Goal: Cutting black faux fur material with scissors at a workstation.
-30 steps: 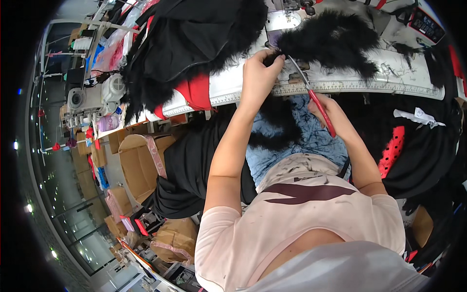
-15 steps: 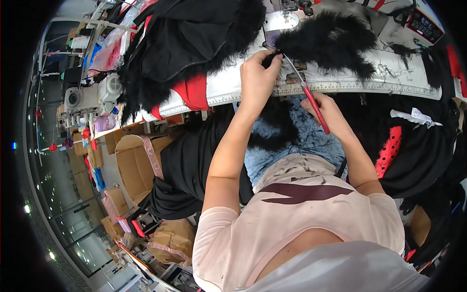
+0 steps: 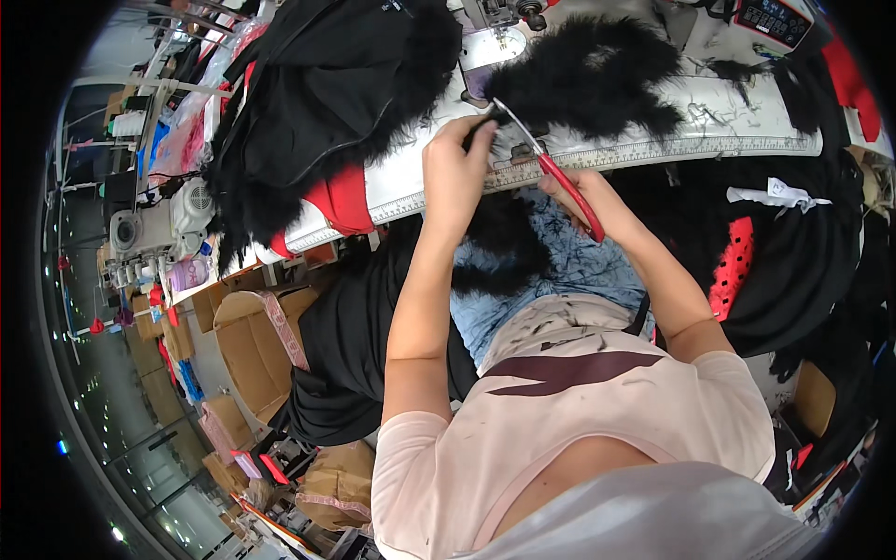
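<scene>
My left hand (image 3: 455, 173) is closed in a pinch on the edge of a black fluffy trim, just in front of the sewing machine's plate. My right hand (image 3: 597, 198) grips red-handled scissors (image 3: 571, 191). The slim metal blades point up and left, their tips close to my left fingertips at the trim. Whether the blades are apart is too small to tell. The main mass of the black fluffy trim (image 3: 588, 79) lies on the white table, right of the machine plate (image 3: 493, 47).
A black zipped garment with fluffy edging (image 3: 317, 93) lies at the left over red fabric (image 3: 343, 201). A ruler strip (image 3: 644, 154) runs along the table's front edge. Black fluffy material (image 3: 504, 252) rests on my lap. A cardboard box (image 3: 252, 345) stands at the left, a control panel (image 3: 773, 21) far right.
The whole view has shifted, so the scene sits further left. My left hand has drawn slightly toward me from the machine plate. Both hands keep their grips.
</scene>
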Demonstrator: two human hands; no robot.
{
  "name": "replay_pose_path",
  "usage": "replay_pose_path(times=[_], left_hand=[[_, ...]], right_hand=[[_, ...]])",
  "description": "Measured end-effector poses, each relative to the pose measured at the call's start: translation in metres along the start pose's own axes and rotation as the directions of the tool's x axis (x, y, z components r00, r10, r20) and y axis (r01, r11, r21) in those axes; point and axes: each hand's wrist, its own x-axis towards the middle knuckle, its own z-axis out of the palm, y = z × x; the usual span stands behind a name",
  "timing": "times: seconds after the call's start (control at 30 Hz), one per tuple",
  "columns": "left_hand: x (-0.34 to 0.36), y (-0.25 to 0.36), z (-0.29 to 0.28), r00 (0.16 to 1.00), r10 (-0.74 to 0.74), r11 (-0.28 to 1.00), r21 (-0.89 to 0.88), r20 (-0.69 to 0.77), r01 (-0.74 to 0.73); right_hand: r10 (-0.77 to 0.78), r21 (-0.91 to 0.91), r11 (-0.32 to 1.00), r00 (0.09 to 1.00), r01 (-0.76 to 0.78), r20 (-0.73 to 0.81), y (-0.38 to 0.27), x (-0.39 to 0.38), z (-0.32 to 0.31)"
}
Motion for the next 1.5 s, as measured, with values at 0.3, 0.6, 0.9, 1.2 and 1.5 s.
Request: replay_pose_path(times=[0.3, 0.6, 0.9, 1.2, 1.5], left_hand=[[-0.039, 0.000, -0.014, 0.906, -0.197, 0.870, -0.360, 0.374, 0.338], [-0.070, -0.006, -0.003, 0.812, -0.187, 0.920, -0.192, 0.553, 0.342], [-0.068, -0.031, -0.050, 0.829, -0.361, 0.922, 0.027, 0.427, 0.387], [-0.072, -0.042, -0.104, 0.967, -0.226, 0.955, 0.225, 0.116, 0.196], [-0.077, -0.082, -0.095, 0.998, 0.052, 0.908, 0.418, -0.042, -0.029]], right_hand=[[-0.248, 0.391, 0.844, 0.914, 0.367, -0.323, 0.004, -0.009, 0.027], [-0.272, 0.303, 0.885, 0.921, 0.353, -0.278, 0.039, -0.028, 0.033], [-0.255, 0.189, 0.871, 0.747, 0.453, -0.614, 0.055, -0.022, 0.002], [-0.358, -0.069, 0.891, 0.603, 0.448, -0.713, 0.048, 0.000, -0.006], [-0.440, -0.228, 0.879, 0.528, 0.419, -0.727, 0.052, 0.008, -0.006]])
